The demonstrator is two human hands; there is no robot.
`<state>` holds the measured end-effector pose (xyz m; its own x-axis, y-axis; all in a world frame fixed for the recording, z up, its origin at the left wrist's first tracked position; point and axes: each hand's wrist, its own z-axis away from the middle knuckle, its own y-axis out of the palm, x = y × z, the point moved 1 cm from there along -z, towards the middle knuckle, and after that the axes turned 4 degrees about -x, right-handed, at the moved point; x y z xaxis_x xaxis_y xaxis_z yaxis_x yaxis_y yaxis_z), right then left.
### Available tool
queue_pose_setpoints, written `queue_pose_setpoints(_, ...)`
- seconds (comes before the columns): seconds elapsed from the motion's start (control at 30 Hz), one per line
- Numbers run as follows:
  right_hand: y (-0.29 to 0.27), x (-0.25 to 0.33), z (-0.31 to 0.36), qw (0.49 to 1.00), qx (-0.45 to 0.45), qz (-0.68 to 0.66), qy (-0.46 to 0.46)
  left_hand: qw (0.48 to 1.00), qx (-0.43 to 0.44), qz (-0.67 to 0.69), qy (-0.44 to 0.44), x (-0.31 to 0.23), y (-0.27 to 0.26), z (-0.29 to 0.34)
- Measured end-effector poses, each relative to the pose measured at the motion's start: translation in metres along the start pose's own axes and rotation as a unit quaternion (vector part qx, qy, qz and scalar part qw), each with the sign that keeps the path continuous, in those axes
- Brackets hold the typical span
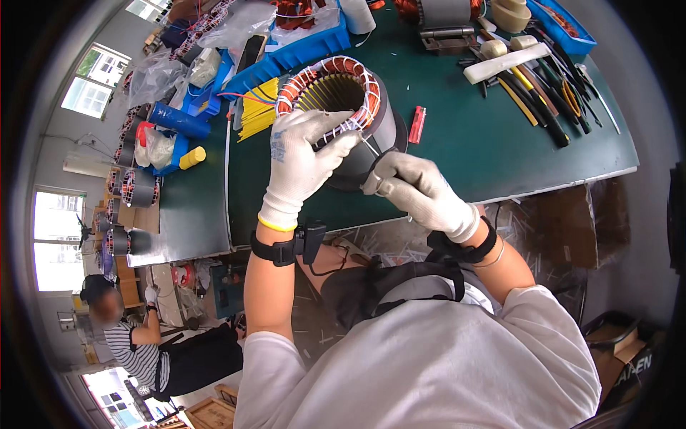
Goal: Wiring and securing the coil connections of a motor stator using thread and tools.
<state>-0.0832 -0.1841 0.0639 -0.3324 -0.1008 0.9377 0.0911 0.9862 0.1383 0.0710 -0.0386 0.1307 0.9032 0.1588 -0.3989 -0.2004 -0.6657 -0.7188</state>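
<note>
A motor stator stands on the green bench, its dark metal shell holding a ring of copper windings laced with white cord. My left hand, in a white glove, grips the near left part of the winding ring with thumb and fingers. Just right of it, my right hand, also gloved, is closed in a pinch beside the shell. A thin white strand, seemingly lacing cord, runs from the ring to its fingers. Red and blue lead wires leave the ring's left side.
Yellow strips lie left of the stator, a red lighter to its right. Hand tools and a white bar cover the bench's right side. Blue bins stand behind. More stators line the left, where a person sits.
</note>
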Motion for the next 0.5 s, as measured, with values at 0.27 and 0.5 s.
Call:
queue_pose_setpoints(0.27,-0.031,0.031,0.000,0.997,0.071,-0.014,0.023,1.000,-0.013,-0.003,0.006,0.006,-0.006,-0.001)
queue_pose_setpoints(0.5,-0.079,0.005,0.000,0.787,-0.298,0.541,0.001,0.998,0.023,0.039,0.033,0.024,-0.017,-0.007)
